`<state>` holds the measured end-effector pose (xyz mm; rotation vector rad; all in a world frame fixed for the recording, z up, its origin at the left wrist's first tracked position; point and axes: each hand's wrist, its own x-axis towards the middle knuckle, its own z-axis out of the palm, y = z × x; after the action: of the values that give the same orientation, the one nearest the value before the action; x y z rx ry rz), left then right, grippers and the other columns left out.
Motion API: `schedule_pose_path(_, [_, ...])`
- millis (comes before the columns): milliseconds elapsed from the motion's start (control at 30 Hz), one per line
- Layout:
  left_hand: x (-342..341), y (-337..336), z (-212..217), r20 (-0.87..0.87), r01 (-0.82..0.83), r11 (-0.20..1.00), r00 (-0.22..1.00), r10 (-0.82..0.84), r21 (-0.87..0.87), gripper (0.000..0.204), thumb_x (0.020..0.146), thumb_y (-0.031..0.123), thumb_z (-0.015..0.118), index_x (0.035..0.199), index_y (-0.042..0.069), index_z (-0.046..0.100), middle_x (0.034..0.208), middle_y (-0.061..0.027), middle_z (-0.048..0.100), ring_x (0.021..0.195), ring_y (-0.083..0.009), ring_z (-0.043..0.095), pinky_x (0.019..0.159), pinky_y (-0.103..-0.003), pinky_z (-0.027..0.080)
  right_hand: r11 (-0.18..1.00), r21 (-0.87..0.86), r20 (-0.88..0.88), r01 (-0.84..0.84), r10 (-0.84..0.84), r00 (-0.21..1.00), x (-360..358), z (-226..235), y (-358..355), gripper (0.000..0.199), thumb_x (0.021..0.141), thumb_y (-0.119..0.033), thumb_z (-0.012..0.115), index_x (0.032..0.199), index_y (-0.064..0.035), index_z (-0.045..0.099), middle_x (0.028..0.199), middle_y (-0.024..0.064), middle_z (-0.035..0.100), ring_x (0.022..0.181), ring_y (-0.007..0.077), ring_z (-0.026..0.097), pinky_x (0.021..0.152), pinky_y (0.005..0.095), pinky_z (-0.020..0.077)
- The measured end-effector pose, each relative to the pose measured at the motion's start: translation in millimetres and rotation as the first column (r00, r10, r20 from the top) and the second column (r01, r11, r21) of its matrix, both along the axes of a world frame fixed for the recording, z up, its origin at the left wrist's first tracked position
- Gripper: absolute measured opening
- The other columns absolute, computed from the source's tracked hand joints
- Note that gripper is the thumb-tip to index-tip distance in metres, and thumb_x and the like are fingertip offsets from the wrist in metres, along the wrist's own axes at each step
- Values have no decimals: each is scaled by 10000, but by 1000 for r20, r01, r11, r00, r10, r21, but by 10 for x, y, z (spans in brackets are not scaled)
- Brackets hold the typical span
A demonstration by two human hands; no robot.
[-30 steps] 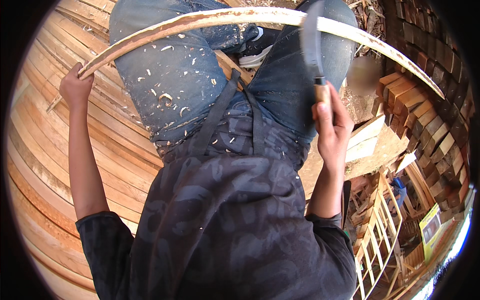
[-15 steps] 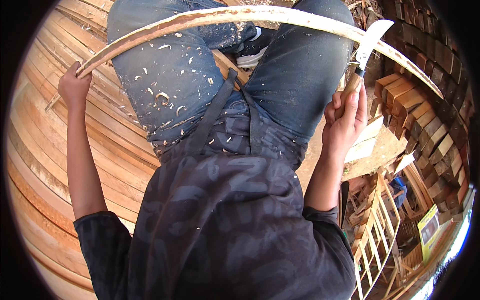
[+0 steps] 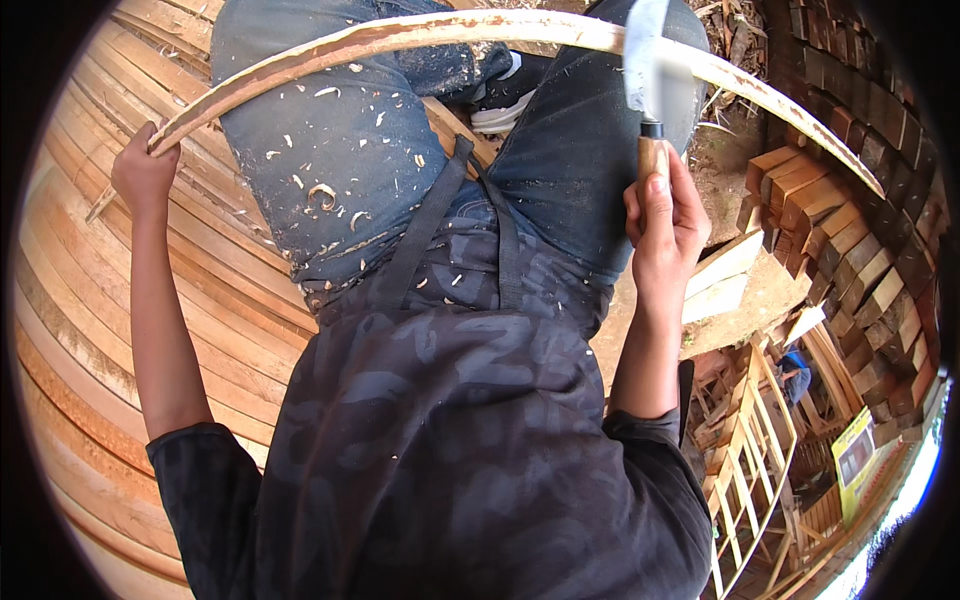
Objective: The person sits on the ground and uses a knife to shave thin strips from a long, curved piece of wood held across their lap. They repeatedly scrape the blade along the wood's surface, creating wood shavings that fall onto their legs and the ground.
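Observation:
A long, pale strip of wood point(image 3: 470, 30) with brown bark patches lies across my thighs and looks bowed in this view. Near its left end, my left hand point(image 3: 146, 172) is closed around it. My right hand point(image 3: 667, 215) grips the wooden handle of a knife point(image 3: 645, 75) with a broad blade, upright above my right thigh. The blade crosses in front of the strip and is partly smeared by motion; whether it touches the wood I cannot tell. Curled shavings point(image 3: 322, 195) are scattered over my jeans point(image 3: 310, 150).
Long planks point(image 3: 90, 290) lie side by side along my left. To the right stand stacked wooden blocks point(image 3: 830, 220), with a light slatted frame point(image 3: 752, 470) lower down. A person in blue point(image 3: 795, 377) is far off beyond it. More shavings lie on the ground.
My right hand has moved left with the knife, bringing the blade inward along the strip from beyond my right knee. My left hand keeps its hold, nearly still.

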<state>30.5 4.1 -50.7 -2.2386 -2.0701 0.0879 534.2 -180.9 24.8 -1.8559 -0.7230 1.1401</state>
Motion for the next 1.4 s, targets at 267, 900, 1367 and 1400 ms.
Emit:
schedule_pose_path(267, [57,-7,26,-34,24,1000,999,-23,8,224,709,326,695,875,177,685,719,-118,640,683,-315,625,603,-388,488,998,-47,-9,-32,31,999,31,12,-22,395,949,-138,530,1303,28,475,686,-2,524,568,22,436,489,163,332])
schedule_pose_path(900, [342,59,397,98,131,945,990,-106,-300,390,709,243,723,1016,55,575,859,-148,603,833,-343,603,731,-404,472,962,72,-252,263,-238,938,-59,-86,17,358,964,-184,516,1266,8,506,686,-13,501,507,1,389,420,150,290])
schedule_pose_path(1367, [3413,-847,2568,841,834,-197,-536,-73,515,301,876,244,590,1112,61,552,1080,-124,550,1038,-277,534,944,-423,376,985,-57,-385,-160,126,914,66,50,313,290,970,-286,491,1119,-54,580,579,-39,431,430,28,357,363,187,256])
schedule_pose_path(1400, [3577,-943,2565,844,834,-240,-529,-90,497,301,875,246,591,1111,62,552,1078,-124,550,1037,-276,533,943,-423,375,987,-33,-347,-159,138,928,57,113,338,289,970,-286,491,1118,-53,578,575,-43,418,436,27,360,359,183,253])
